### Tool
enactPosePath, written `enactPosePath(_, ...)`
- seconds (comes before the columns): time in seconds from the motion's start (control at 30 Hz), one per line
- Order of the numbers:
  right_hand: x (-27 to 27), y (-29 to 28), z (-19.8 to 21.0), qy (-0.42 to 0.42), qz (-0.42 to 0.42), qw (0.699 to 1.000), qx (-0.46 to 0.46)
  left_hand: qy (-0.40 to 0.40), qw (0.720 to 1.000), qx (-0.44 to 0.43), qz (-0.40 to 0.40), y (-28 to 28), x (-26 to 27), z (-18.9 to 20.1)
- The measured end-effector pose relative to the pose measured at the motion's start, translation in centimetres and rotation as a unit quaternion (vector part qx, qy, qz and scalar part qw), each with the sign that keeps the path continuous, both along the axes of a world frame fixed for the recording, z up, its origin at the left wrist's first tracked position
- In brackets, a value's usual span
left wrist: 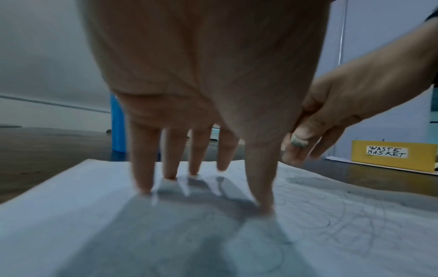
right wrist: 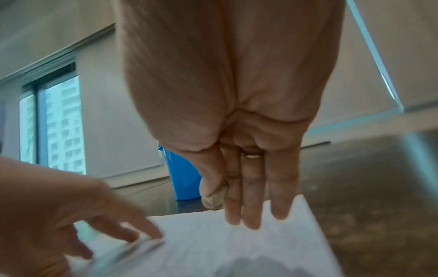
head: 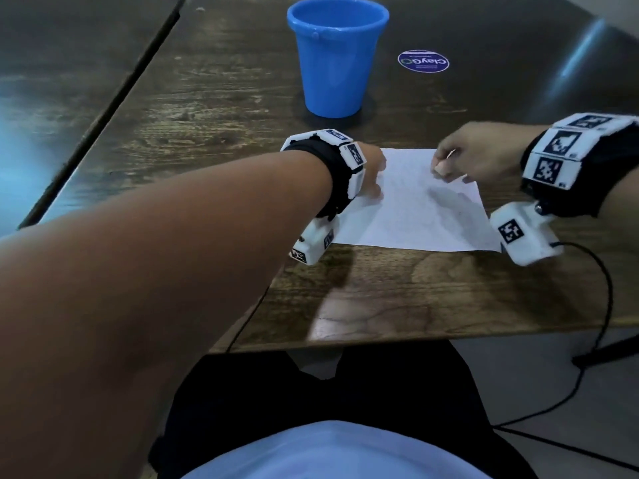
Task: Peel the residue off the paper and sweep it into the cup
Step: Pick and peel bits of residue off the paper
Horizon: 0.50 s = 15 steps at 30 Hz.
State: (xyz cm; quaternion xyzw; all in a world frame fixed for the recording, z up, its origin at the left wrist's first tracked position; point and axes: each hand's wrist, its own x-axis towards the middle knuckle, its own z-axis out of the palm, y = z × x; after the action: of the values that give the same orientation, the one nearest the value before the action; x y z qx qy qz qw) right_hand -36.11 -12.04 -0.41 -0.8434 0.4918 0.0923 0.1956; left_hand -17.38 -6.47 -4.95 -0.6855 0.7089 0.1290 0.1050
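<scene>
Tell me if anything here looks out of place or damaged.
Nothing is spilled or torn. The paper is not flat: its far right edge lifts in a wave beside the right hand. The left hand presses it with straight fingers. The blue cup stands upright.

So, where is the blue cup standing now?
In the head view, the blue cup stands upright on the wooden table, beyond the paper, beside a round sticker.
</scene>
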Motion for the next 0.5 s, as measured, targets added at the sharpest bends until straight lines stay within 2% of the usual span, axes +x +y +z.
enactPosePath(0.13,-2.2,-0.5,1.3,0.004,0.012,0.998,-0.059,-0.041,0.995,0.088,-0.019,-1.1,0.5,-0.1)
enactPosePath(0.4,-1.8,-1.1,0.1,-0.094,0.023,0.991,-0.093,-0.109,0.989,0.099,-0.022,-3.2,1.9,-1.7)
enactPosePath(0.5,0.1,-1.1,-0.9,-0.094,0.055,0.990,-0.091,-0.115,0.988,0.104,-0.012,-3.4,2.3,-1.7)
